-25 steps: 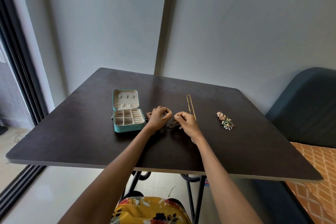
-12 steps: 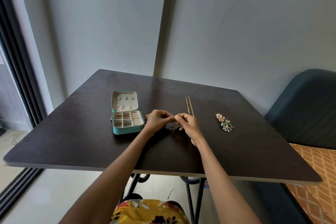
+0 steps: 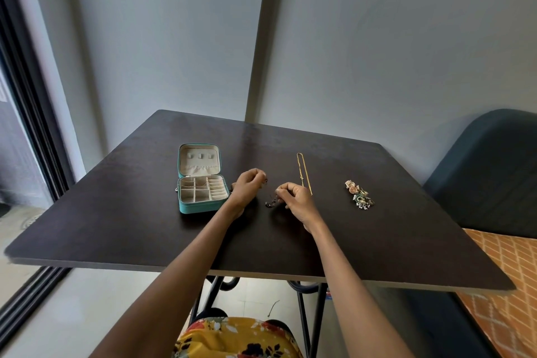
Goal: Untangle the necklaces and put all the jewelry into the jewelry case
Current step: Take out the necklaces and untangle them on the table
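A dark, thin necklace [image 3: 271, 201] — a small tangled clump hanging just above the table [image 3: 116, 212] at its centre — is pinched by the curled fingers of both the left hand [image 3: 247, 184] and the right hand [image 3: 295, 197], the open teal jewelry case [image 3: 200, 183] lying at nine o'clock of them.

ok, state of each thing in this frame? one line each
jewelry case: open, lid up, on the table.
dark necklace: tangled, held off the table between both hands.
left hand: fingers curled, pinching one end of the dark necklace.
right hand: fingers curled, pinching its other end.
gold chain: laid out straight, untouched.
small jewelry pile: heaped on the table, not yet in the case.
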The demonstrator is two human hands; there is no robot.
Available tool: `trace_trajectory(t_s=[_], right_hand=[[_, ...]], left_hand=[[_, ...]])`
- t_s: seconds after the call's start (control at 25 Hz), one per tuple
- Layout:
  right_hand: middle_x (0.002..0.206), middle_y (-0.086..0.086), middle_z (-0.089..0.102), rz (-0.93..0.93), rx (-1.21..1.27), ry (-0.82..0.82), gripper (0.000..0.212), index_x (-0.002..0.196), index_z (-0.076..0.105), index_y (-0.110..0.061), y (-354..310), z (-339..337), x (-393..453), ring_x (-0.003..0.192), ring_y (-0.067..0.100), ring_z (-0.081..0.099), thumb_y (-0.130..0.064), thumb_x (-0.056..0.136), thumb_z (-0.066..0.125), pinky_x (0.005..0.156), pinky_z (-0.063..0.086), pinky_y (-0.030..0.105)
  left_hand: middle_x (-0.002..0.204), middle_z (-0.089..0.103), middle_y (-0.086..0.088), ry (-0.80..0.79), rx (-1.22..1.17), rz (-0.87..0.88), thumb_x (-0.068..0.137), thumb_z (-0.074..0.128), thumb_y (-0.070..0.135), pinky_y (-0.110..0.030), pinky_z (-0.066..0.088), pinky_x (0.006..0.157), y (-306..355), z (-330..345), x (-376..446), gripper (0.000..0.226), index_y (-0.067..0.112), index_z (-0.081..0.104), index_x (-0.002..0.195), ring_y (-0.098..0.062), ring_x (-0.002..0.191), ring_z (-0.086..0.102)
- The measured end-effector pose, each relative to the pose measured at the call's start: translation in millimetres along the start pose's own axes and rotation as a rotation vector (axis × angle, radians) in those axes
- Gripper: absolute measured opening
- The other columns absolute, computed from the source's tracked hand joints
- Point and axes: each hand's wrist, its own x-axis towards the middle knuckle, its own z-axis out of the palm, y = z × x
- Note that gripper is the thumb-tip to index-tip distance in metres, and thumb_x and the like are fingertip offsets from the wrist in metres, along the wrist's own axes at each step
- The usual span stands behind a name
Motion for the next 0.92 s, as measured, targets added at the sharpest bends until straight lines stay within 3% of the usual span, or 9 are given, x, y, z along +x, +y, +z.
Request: trace_trajectory(t_s=[0.24, 0.48, 0.64, 0.8, 0.92], right_hand=[[0.086, -0.005, 0.065, -0.019, 0.073, 0.063, 0.009, 0.098, 0.065, -0.018, -1.2, -0.4, -0.8, 0.067, 0.004, 0.058, -0.020, 0.092, 0.058, 0.053, 0.045, 0.016], [0.086, -0.001, 0.068, -0.022, 0.077, 0.075, 0.012, 0.095, 0.069, -0.018, -3.1, -0.9, -4.2, 0.070, 0.007, 0.059, -0.027, 0.087, 0.066, 0.053, 0.047, 0.018], [0.080, -0.002, 0.065, -0.021, 0.066, 0.068, 0.014, 0.093, 0.069, -0.014, -2.6, -0.7, -4.0, 0.068, 0.004, 0.056, -0.025, 0.085, 0.069, 0.053, 0.047, 0.018], [0.080, 0.001, 0.064, -0.008, 0.066, 0.079, 0.012, 0.093, 0.069, -0.012, -1.5, 0.1, -3.1, 0.068, 0.005, 0.055, -0.022, 0.086, 0.067, 0.053, 0.047, 0.019], [0.076, 0.000, 0.062, -0.005, 0.054, 0.090, 0.008, 0.083, 0.066, -0.016, -2.0, -0.7, -2.0, 0.068, 0.006, 0.054, -0.016, 0.089, 0.061, 0.052, 0.045, 0.018]], left_hand=[[0.071, 0.060, 0.005, -0.047, 0.033, 0.035, 0.093, 0.051, 0.007, -0.005, 0.040, 0.063, 0.6, 0.4, -2.8, 0.022, 0.013, 0.064, 0.076, 0.011, 0.060, 0.053], [0.074, 0.061, -0.004, -0.114, 0.129, 0.050, 0.092, 0.054, 0.012, -0.025, 0.040, 0.070, -10.0, 0.9, 4.4, 0.025, 0.019, 0.064, 0.070, -0.011, 0.071, 0.051], [0.069, 0.062, 0.004, -0.146, 0.112, 0.070, 0.092, 0.058, 0.013, -0.017, 0.042, 0.064, -5.6, -0.5, 0.6, 0.024, 0.020, 0.064, 0.070, -0.003, 0.064, 0.052], [0.071, 0.063, 0.003, -0.150, 0.110, 0.062, 0.092, 0.058, 0.014, -0.017, 0.042, 0.066, -4.7, -0.5, -0.2, 0.022, 0.019, 0.065, 0.072, -0.005, 0.067, 0.053], [0.073, 0.063, 0.007, -0.165, 0.139, 0.041, 0.094, 0.055, 0.017, -0.015, 0.041, 0.068, -3.4, -0.6, -1.3, 0.019, 0.018, 0.064, 0.077, 0.004, 0.064, 0.053]])
